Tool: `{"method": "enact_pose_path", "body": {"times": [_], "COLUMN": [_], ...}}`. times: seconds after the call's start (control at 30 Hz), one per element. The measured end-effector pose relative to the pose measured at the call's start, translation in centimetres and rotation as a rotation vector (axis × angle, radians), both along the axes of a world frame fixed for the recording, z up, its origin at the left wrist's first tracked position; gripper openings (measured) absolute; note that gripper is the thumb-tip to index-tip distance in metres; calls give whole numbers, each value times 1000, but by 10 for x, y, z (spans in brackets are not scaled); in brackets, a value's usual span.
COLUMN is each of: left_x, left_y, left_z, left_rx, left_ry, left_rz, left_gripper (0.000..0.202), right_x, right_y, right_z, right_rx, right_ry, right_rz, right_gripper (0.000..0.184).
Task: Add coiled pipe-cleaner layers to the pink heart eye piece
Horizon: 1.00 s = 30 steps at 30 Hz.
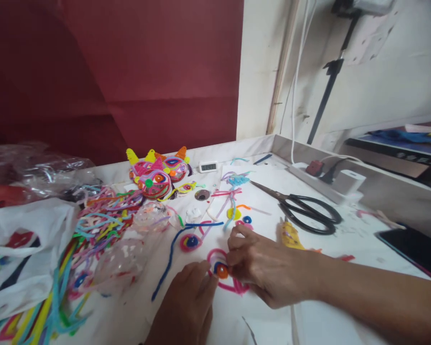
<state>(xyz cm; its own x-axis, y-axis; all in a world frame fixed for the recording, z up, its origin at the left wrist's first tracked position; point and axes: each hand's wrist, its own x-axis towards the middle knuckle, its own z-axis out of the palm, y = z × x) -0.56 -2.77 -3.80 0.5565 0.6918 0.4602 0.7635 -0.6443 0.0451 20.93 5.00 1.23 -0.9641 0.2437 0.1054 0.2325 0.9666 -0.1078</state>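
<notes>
Between my two hands lies a coiled pipe-cleaner piece (221, 271), low on the white table. Its orange centre has blue and pale lilac curves around it and a pink outline. My left hand (188, 299) has its fingers closed together at the piece's left edge. From the right, my right hand (269, 268) pinches its upper right edge; the fingertips are partly hidden. A similar coil (190, 242), pink and yellow with a blue centre, lies just beyond my left hand. Left of it curves a dark blue pipe cleaner (169, 266).
Black-handled scissors (309, 213) lie to the right, near a yellow fuzzy piece (290, 235). Colourful fuzzy figures (156, 179) and a small digital timer (208, 166) stand behind. Loose pipe cleaners (104, 223) and a white plastic bag (32, 230) crowd the left. A phone (416, 254) lies far right.
</notes>
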Motion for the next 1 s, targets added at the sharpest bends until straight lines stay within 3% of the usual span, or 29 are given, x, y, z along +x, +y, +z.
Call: {"method": "enact_pose_path", "body": {"times": [0.23, 0.4, 0.73, 0.9, 1.0], "left_x": [-4, 0, 0, 0, 2], "left_y": [8, 11, 9, 8, 8], "left_z": [1, 0, -26, -28, -27], "left_rx": [248, 266, 276, 270, 185], "left_ry": [72, 45, 29, 28, -1], "left_rz": [-74, -107, -37, -41, -5], "left_gripper": [31, 30, 32, 31, 29], "right_x": [-5, -7, -9, -8, -8], "right_y": [0, -3, -3, -4, -4], "right_z": [2, 1, -3, -5, -4], "right_rx": [16, 7, 32, 58, 62], "right_ry": [-52, -57, -58, -9, -3], "right_rz": [-7, -22, -29, -9, -8], "right_gripper": [19, 24, 25, 23, 21]}}
